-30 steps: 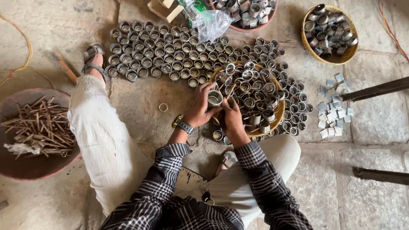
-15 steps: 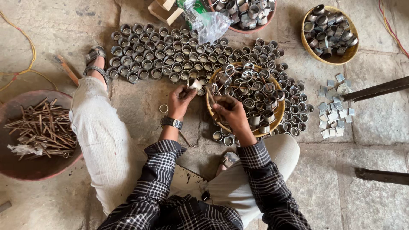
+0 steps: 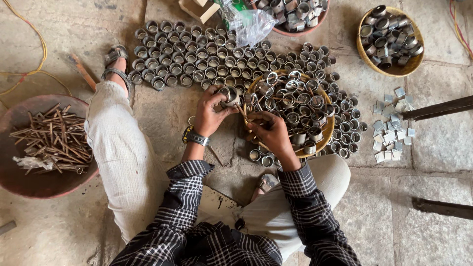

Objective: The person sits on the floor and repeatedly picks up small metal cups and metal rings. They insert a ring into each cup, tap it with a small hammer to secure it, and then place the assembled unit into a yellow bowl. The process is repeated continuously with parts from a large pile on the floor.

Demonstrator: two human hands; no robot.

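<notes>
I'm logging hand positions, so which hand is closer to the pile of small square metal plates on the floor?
Right. The right hand rests at the basket edge, nearer the plates; the left hand is farther away, holding a ring.

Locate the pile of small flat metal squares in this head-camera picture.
The metal squares lie on the stone floor at the right, beside the ring-filled basket and below the upper-right yellow basket.

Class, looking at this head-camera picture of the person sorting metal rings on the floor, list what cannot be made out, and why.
- Right hand: whatever its fingers pinch at the woven basket rim is hidden by the hand itself.
- Red bowl of rings: cut off by the top edge.
- Left hand holds a metal ring; its inside is too small to see.
</notes>
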